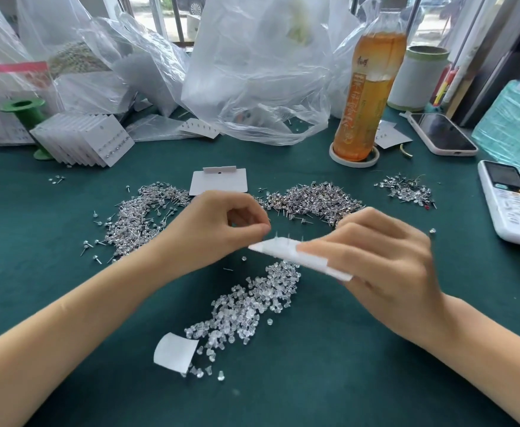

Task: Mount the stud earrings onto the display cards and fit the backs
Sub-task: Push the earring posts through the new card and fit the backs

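The right hand [385, 260] pinches a white display card [302, 257] between thumb and fingers, holding it nearly flat and edge-on above the table, with thin earring posts [288, 236] standing up from its far edge. The left hand [221, 226] has its fingertips [260, 224] curled tightly together just beside the card's left end; whether they pinch a clear back is too small to make out. The card's face is turned away, so the mounted studs themselves are hidden.

Directly below the hands lies a heap of clear earring backs [246, 306] on the green table [36, 272], with a curled white paper scrap [174, 351] at its near end. Beyond the hands, two piles of silver stud earrings [141, 217] flank a blank card [218, 181] lying flat, and a smaller pile [406, 189] sits to the right. Further back stand a stack of finished cards [89, 140], crumpled plastic bags [252, 72], an orange drink bottle [369, 94], and two phones [443, 134], the nearer one cut off by the right edge.
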`<state>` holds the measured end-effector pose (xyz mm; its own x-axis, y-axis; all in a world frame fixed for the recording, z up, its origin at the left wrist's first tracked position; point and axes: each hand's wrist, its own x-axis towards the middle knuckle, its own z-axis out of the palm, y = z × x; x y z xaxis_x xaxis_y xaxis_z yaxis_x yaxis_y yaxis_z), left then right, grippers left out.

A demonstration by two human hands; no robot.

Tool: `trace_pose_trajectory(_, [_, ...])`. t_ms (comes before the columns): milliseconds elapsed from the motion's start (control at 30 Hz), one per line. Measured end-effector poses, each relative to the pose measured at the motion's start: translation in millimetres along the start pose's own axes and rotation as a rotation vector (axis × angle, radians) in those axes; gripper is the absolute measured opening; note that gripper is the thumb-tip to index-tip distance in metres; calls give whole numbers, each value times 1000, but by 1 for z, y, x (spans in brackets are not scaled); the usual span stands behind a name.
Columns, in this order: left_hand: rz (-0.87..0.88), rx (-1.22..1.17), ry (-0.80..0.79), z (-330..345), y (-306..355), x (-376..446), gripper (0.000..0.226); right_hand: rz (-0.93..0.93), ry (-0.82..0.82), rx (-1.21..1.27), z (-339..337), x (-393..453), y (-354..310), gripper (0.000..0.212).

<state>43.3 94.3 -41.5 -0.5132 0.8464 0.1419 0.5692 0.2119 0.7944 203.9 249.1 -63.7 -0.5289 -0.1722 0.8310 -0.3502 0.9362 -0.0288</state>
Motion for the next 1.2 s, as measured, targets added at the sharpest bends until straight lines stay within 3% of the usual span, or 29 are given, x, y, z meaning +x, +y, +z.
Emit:
trace_pose_trajectory(100, [-92, -234, 11, -4, 6, -1, 9, -173, -40, -104, 0, 1, -2, 24])
trace_pose_trajectory(233, [-103, -325, -136, -1, 16, -7, 4, -268, -90, -176, 1, 4, -4, 16])
trace_pose_trajectory(433, [-82, -359, -310, 0, 24, -15, 8, -276, -119, -191, 0, 4, -5, 13])
trace_pose_trajectory(667, [-74, -304, -353, 4, 25, -18, 6, -272, -134, -200, 1, 4, -8, 12])
trace_pose_trajectory(1200, [-115, -459, -392, 6, 23, -19, 11, -259, -143, -184, 2, 2, -8, 14])
